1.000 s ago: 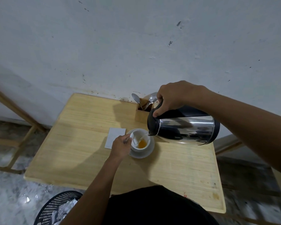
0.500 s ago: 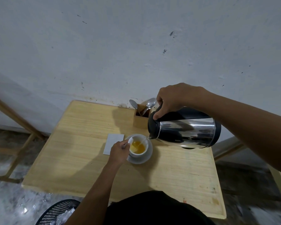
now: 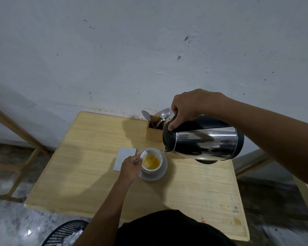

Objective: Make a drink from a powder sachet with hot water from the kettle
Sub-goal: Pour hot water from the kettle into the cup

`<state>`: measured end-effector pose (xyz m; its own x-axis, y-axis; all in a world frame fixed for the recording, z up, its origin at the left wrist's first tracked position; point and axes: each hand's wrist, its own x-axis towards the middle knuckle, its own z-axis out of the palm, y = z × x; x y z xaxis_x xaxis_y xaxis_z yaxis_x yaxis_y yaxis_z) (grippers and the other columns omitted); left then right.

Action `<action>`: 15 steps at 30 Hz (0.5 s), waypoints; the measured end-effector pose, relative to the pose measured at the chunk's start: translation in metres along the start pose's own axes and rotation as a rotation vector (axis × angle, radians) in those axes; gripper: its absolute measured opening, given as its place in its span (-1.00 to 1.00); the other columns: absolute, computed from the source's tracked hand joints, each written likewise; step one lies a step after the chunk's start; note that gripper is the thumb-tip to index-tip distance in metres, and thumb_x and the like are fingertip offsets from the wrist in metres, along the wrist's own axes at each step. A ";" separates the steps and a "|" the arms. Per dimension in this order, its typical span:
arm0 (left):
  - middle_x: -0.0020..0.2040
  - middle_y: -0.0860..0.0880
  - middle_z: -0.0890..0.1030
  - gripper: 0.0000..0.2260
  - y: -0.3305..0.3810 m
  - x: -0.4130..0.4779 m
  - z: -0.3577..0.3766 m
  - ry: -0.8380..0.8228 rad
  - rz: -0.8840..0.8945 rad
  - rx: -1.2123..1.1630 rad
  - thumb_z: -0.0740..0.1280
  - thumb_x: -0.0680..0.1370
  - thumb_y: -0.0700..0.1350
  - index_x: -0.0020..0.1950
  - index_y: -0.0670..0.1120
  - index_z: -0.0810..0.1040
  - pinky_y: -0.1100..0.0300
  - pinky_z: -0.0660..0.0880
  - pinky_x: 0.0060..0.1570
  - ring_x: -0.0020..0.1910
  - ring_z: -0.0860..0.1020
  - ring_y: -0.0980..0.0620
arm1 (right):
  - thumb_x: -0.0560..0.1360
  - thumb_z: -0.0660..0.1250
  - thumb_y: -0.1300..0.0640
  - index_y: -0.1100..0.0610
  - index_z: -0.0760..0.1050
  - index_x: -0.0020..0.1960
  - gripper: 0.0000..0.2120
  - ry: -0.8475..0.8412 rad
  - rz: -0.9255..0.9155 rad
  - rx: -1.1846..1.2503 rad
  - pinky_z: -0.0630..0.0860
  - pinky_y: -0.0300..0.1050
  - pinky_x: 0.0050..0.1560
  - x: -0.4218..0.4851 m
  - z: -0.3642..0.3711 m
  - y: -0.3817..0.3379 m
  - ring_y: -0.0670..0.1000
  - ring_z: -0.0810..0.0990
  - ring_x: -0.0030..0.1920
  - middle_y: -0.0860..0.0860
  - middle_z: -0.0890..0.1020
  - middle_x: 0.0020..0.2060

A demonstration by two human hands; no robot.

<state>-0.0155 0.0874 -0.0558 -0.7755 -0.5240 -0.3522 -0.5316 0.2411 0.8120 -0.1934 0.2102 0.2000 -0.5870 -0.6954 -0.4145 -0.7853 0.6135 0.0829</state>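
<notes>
Pouring kettle (image 3: 204, 141) into cup (image 3: 151, 161)

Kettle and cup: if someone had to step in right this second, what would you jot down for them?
Right hand: grip shut on the kettle handle, kettle tipped, spout over the cup.
Left hand: at the cup's near rim, steadying it; whether it holds a spoon is unclear.
Cup sits on its saucer on the table, part-filled with yellow-orange liquid.
Done: pouring begun.
Left: finish pouring, set the kettle down, probably stir.
</notes>
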 end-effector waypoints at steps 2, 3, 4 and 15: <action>0.15 -0.18 0.61 -0.69 0.000 0.000 0.000 -0.001 0.002 0.001 0.25 0.58 -0.13 0.31 -0.16 0.52 0.18 0.42 0.07 0.14 0.55 -0.10 | 0.21 0.40 -0.46 0.07 0.55 -0.19 -0.42 -0.001 0.000 -0.006 0.37 -0.15 -0.31 0.000 -0.001 0.000 0.02 0.63 -0.27 -0.02 0.67 -0.33; 0.15 -0.18 0.61 -0.69 0.000 0.000 0.000 -0.002 0.007 0.004 0.24 0.59 -0.13 0.31 -0.16 0.52 0.16 0.44 0.09 0.14 0.56 -0.10 | 0.22 0.40 -0.46 0.07 0.56 -0.19 -0.42 -0.003 0.000 -0.008 0.38 -0.15 -0.30 0.000 -0.002 -0.001 0.02 0.63 -0.26 -0.02 0.67 -0.32; 0.14 -0.18 0.62 -0.69 0.000 0.000 0.000 -0.004 0.012 0.004 0.24 0.59 -0.13 0.31 -0.16 0.51 0.13 0.45 0.12 0.14 0.56 -0.10 | 0.21 0.41 -0.46 0.08 0.56 -0.18 -0.41 -0.006 0.001 -0.010 0.38 -0.14 -0.29 0.001 -0.002 -0.002 0.02 0.63 -0.25 -0.02 0.67 -0.31; 0.20 -0.17 0.60 -0.68 0.001 -0.001 0.000 0.005 0.022 0.019 0.23 0.59 -0.12 0.32 -0.15 0.51 0.10 0.44 0.17 0.18 0.54 -0.10 | 0.22 0.42 -0.45 0.08 0.59 -0.15 -0.41 -0.027 -0.013 -0.026 0.39 -0.15 -0.28 0.000 -0.014 -0.007 0.04 0.67 -0.23 -0.03 0.67 -0.37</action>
<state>-0.0156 0.0877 -0.0544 -0.7853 -0.5223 -0.3325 -0.5212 0.2678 0.8103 -0.1905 0.2003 0.2116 -0.5715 -0.6927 -0.4399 -0.7980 0.5941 0.1011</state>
